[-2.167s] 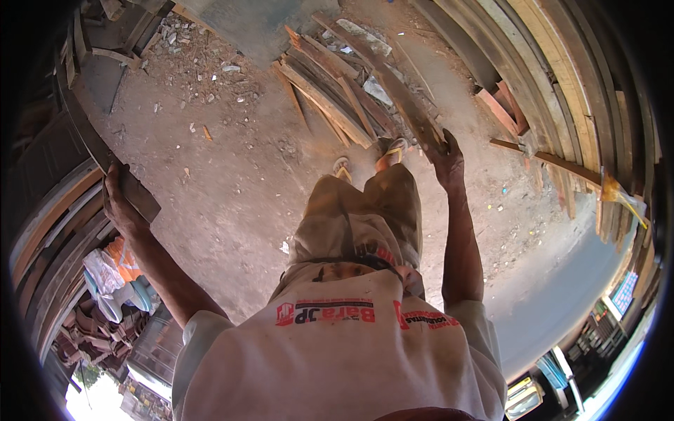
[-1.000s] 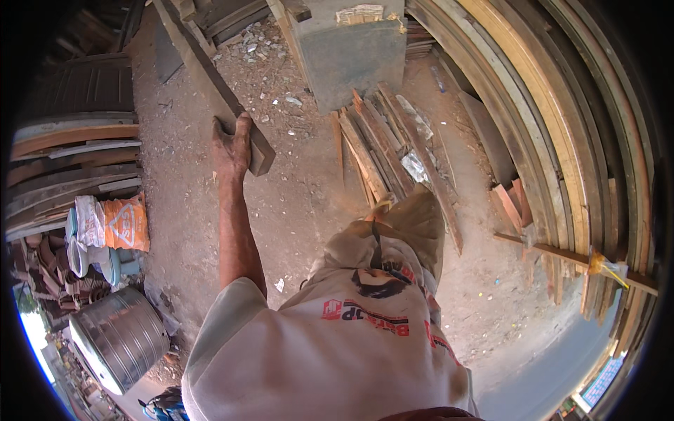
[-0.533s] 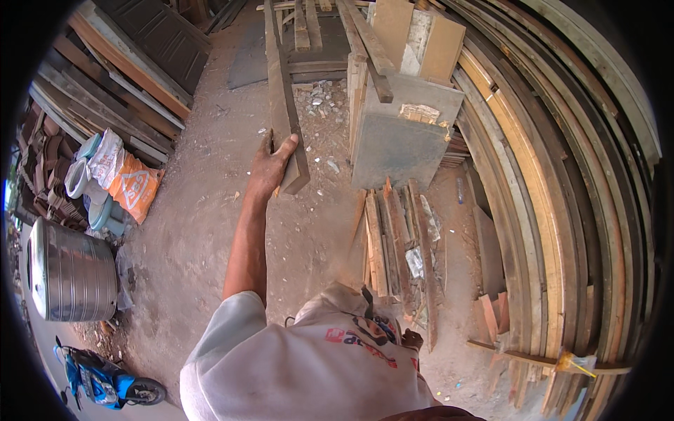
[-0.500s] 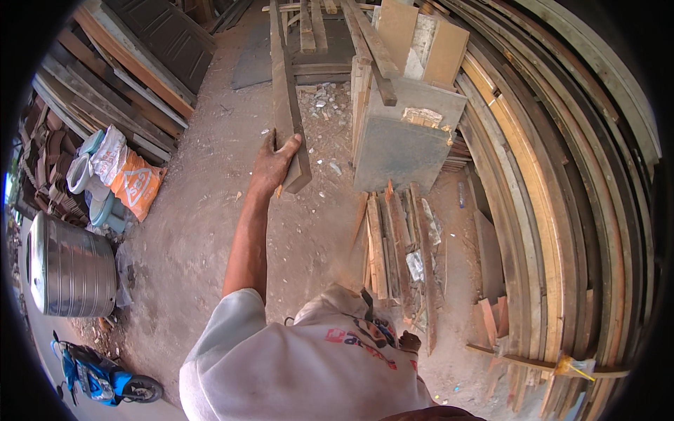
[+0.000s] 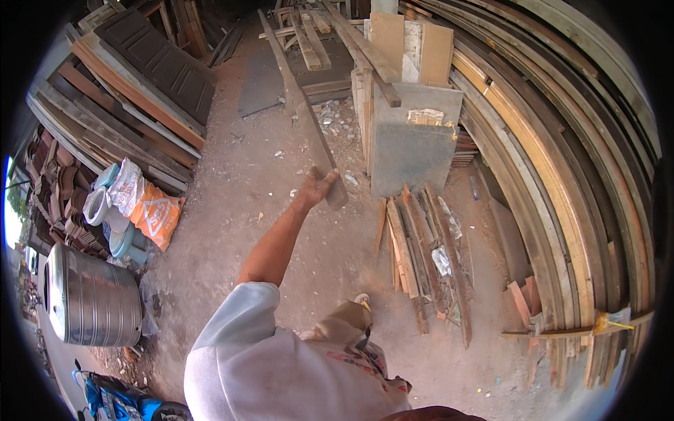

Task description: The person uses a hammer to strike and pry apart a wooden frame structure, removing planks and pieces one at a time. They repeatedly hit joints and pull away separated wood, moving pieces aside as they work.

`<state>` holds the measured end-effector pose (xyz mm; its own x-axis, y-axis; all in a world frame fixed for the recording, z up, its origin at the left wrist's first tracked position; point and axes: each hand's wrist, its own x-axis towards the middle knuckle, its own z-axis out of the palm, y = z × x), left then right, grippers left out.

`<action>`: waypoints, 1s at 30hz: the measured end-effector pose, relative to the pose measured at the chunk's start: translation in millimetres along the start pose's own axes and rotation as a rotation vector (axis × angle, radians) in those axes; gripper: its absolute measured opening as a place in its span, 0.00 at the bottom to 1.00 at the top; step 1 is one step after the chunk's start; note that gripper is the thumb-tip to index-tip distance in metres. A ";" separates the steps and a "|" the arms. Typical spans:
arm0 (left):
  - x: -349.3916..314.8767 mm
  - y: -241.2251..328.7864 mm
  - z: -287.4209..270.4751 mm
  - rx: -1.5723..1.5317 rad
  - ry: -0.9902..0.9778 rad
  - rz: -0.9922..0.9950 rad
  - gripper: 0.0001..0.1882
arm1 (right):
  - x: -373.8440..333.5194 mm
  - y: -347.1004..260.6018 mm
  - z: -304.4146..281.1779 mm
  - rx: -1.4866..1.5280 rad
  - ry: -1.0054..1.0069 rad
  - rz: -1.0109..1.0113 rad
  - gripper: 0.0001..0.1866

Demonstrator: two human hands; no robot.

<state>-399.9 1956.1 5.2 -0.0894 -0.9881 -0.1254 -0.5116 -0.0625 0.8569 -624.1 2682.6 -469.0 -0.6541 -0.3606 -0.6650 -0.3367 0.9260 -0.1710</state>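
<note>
A long, weathered wooden beam (image 5: 310,130) stretches away from me, its near end close to my left hand. My left hand (image 5: 316,188) is closed round that near end, the thumb lying over the top. The far end reaches toward a low wooden frame (image 5: 281,32) at the back, and I cannot tell if it rests on it. At the right edge of my white shirt a small dark patch may be my right hand (image 5: 401,385). Its fingers are hidden, and whatever it may hold does not show.
Short wood offcuts (image 5: 414,245) lie on the ground ahead right, before an upright grey panel (image 5: 411,158). Long planks (image 5: 554,168) line the right side. To the left stand a metal tank (image 5: 95,298), an orange-white sack (image 5: 151,207), leaning boards and a blue motorbike (image 5: 119,400).
My view has turned, and the beam's near end now sits lower and further right in the picture. My left hand keeps its hold on it. A foot now shows beneath me.
</note>
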 end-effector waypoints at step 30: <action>-32.0 -211.7 -190.3 0.235 -0.272 -0.207 0.52 | -188.1 -800.3 -170.9 0.534 -0.233 -0.877 0.30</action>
<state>-126.1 1974.1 -77.1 -0.1705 -0.8831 -0.4371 -0.7212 -0.1905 0.6661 -347.4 1990.2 -82.8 -0.1599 -0.9503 -0.2673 -0.2498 0.3009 -0.9204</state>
